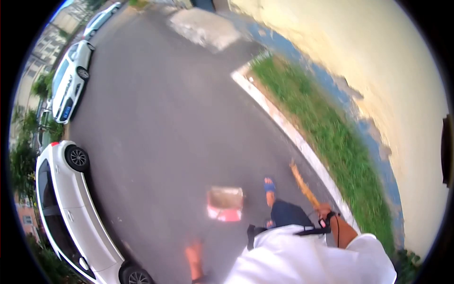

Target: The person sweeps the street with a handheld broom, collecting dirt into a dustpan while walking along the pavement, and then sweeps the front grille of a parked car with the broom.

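Observation:
A yellowish wooden stick [303,185] slants up and left from my right hand [324,211], whose fingers are wrapped round its near end. My left hand [194,253] is low in the view, smeared by motion, and its fingers cannot be made out. Between the hands and farther ahead is an open red and white box [225,204], its brownish inside facing up. The box is blurred, and whether it rests on the asphalt is unclear. My left hand is apart from it.
Grey asphalt [156,113] stretches ahead. White parked cars [75,203] line the left side. On the right are a pale kerb [293,132], a grass strip [326,128] and a cream wall [378,71] with a peeling blue base. My sandalled foot [269,185] is beside the box.

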Available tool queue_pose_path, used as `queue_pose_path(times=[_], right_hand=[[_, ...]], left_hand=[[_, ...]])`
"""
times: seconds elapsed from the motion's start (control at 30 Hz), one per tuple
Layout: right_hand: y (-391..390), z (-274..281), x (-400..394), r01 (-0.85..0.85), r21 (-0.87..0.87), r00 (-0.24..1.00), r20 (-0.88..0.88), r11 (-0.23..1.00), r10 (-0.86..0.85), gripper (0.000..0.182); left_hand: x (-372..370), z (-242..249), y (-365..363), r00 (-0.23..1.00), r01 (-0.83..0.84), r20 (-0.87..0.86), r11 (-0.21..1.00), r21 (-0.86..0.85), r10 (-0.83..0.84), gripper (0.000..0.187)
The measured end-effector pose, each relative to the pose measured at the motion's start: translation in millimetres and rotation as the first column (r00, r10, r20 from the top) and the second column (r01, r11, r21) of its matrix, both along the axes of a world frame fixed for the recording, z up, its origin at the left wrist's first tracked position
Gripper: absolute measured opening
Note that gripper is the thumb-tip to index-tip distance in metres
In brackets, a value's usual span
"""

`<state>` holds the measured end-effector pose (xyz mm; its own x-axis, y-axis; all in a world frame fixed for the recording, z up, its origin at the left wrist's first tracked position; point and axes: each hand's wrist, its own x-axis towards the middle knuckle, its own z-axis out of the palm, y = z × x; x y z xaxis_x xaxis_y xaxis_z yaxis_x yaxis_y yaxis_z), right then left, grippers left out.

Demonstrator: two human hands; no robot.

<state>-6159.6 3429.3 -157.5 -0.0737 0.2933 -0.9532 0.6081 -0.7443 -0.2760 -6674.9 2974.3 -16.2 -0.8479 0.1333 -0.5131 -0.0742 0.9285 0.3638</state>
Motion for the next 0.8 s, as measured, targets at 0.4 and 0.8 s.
queue_pose_path(times=[0.4,0.8], right_hand=[[178.8,68.8,-288.9,-0.442,0.257,0.894,0.051,0.859,0.445,0.016],[210.9,11.4,-383.8,-0.131,0.027,0.991,-0.004,0.991,0.131,0.014]], left_hand=[[-185.0,33.0,168.8,0.990,0.117,-0.061,0.984,-0.133,-0.126,0.051],[-404.9,13.0,366.7,0.937,0.348,-0.010,0.937,-0.040,-0.349,0.041]])
